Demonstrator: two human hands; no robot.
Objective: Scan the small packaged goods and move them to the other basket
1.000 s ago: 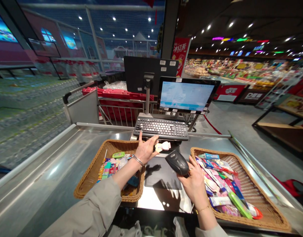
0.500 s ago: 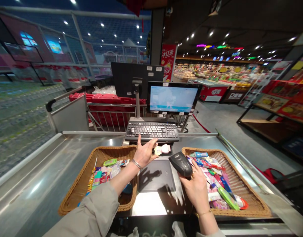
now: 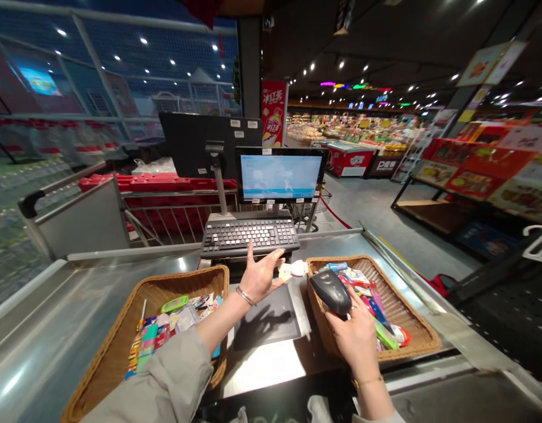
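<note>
My left hand [image 3: 262, 275] is raised over the counter and pinches a small pink and cream packet [image 3: 292, 269] at the fingertips, just below the keyboard [image 3: 248, 236]. My right hand [image 3: 354, 335] grips a black handheld barcode scanner [image 3: 331, 291], whose head points toward the packet. A dark scanning pad [image 3: 268, 316] lies on the steel counter [image 3: 77, 311] under both hands. To the left stands a wicker basket [image 3: 121, 329] with several small colourful packets, and another wicker basket [image 3: 412, 329] full of packets stands to the right.
A till screen [image 3: 280, 175] and a rear display [image 3: 196, 141] stand behind the keyboard. Red shopping trolleys [image 3: 165, 200] and a metal barrier [image 3: 77, 220] lie beyond the counter. Shop shelves [image 3: 487, 176] and an aisle run off to the right.
The camera has swung to the right, so everything shifted left in view. Both hands keep the same pose, with the packet and the scanner still held.
</note>
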